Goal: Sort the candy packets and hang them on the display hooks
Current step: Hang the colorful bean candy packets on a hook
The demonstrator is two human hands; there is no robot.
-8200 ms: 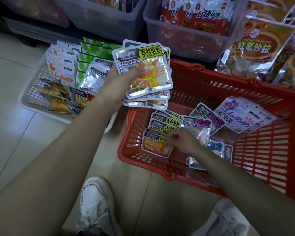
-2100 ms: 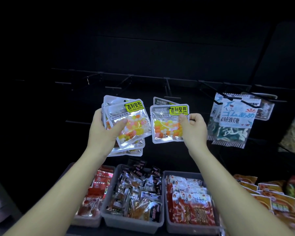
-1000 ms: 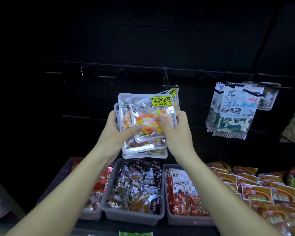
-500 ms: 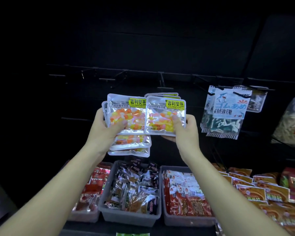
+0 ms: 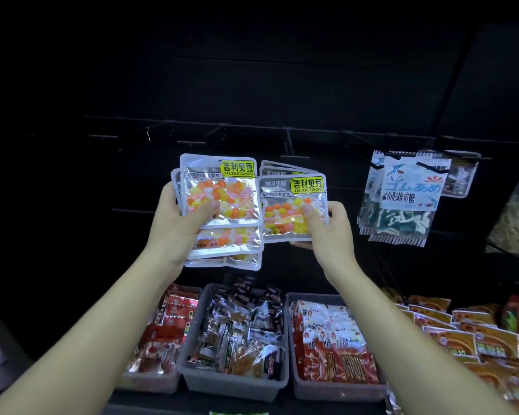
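Bins (image 5: 234, 384) of snacks (image 5: 240, 333), left hand (image 5: 174, 223), right hand (image 5: 330, 229) gripping candy packets (image 5: 222, 188)

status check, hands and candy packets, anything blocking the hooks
Left hand grips jelly bean stack. Right hand pinches smaller bunch. Bare hooks ahead, nothing in the way.

left hand (image 5: 174, 223) is holding a stack of silver foil jelly-bean packets (image 5: 222, 190) just left of the right hand (image 5: 333, 232) and its smaller stack (image 5: 291, 205), in front of black wire hooks (image 5: 288, 139); white shark-gummy packets (image 5: 402, 199) are hanging further right, grey plastic bins (image 5: 234, 383) sitting below
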